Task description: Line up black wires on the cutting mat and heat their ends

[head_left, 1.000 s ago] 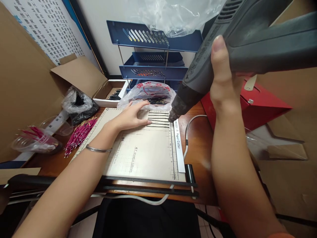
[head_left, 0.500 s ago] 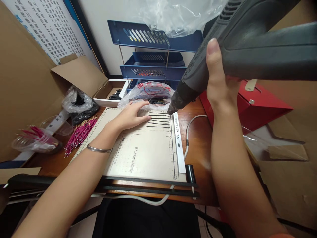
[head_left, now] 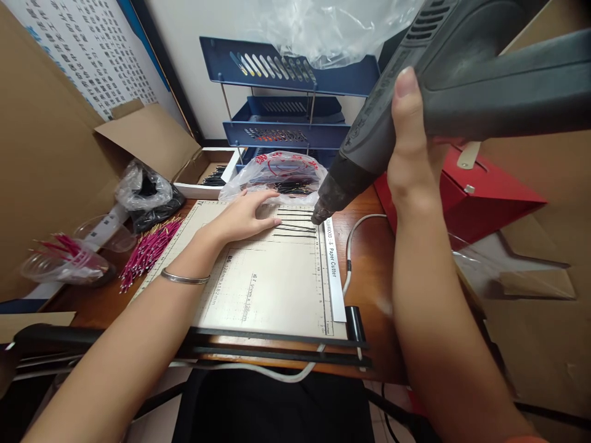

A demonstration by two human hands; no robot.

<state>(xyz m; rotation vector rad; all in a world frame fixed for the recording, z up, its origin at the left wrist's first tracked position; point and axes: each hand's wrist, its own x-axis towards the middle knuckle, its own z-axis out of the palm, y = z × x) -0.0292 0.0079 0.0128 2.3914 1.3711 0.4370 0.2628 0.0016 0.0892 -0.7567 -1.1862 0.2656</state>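
My right hand grips a dark grey heat gun around its body, thumb along the side. The nozzle points down and left, close over the right ends of several thin black wires. These lie side by side, roughly parallel, on a cream paper cutter board printed with size lines. My left hand rests flat on the board, fingers apart. Its thumb and fingertips are at the left ends of the wires; whether they press on them I cannot tell.
Purple wires lie left of the board, beside a plastic cup holding more. Behind are an open cardboard box, a blue tiered rack and a clear plastic bag. A red box and a white cable are on the right.
The heat gun in my right hand has shifted slightly, its nozzle tip moving a little down along the wires' right ends. My left hand has stayed in place.
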